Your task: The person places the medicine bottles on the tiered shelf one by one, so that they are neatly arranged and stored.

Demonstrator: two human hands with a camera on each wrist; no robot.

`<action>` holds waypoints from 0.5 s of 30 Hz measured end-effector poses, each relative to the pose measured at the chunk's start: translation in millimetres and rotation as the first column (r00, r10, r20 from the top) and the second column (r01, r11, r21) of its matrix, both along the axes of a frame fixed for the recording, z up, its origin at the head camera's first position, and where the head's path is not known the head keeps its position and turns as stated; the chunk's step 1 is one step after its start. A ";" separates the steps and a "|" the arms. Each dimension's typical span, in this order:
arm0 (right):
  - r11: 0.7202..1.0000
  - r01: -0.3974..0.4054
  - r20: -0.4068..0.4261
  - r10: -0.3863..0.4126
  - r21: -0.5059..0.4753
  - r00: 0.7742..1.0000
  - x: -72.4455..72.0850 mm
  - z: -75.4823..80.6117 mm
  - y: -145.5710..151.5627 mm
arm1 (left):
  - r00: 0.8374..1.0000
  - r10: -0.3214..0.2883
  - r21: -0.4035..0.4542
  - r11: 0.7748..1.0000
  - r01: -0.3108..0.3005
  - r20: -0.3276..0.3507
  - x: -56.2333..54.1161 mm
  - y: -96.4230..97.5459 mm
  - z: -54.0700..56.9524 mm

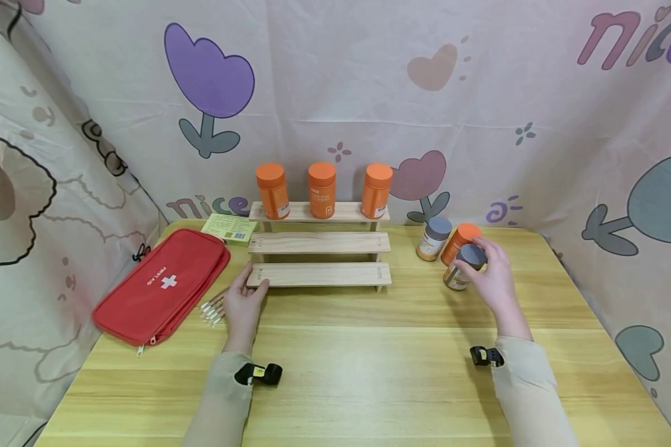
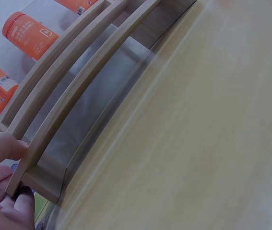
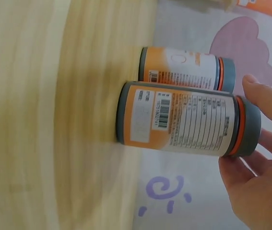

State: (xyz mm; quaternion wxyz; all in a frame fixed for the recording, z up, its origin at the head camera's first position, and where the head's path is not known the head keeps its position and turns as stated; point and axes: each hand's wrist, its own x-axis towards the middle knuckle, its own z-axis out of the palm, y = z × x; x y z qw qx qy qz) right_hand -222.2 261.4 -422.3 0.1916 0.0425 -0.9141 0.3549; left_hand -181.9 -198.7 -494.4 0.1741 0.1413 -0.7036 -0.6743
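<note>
My left hand (image 1: 243, 311) holds the left end of the lowest step of a three-tier wooden rack (image 1: 320, 274), thumb on one side and fingers around the edge in the left wrist view. With thumb and fingers, my right hand (image 1: 497, 287) grips the dark grey lid of a supplement bottle (image 3: 179, 120) with a white and orange label. Upright and close by the tabletop, that bottle stands in front of an orange bottle (image 1: 463, 233) and a second grey-lidded bottle (image 1: 433, 239). Three more orange bottles (image 1: 322, 192) stand spaced out on the top tier.
Left of the rack lies a red first-aid pouch (image 1: 156, 288), with a green and white box (image 1: 230, 228) behind it. Several thin wrapped sticks (image 1: 212, 309) lie beside my left hand. A patterned curtain (image 1: 335, 81) hangs behind the wooden table (image 1: 363, 379).
</note>
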 end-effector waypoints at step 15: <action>0.998 0.060 0.039 -0.059 -0.026 0.997 1.3 -8.3 5.2 | 1.000 0.009 -0.023 1.000 -0.009 0.005 -0.5 0.7 0.5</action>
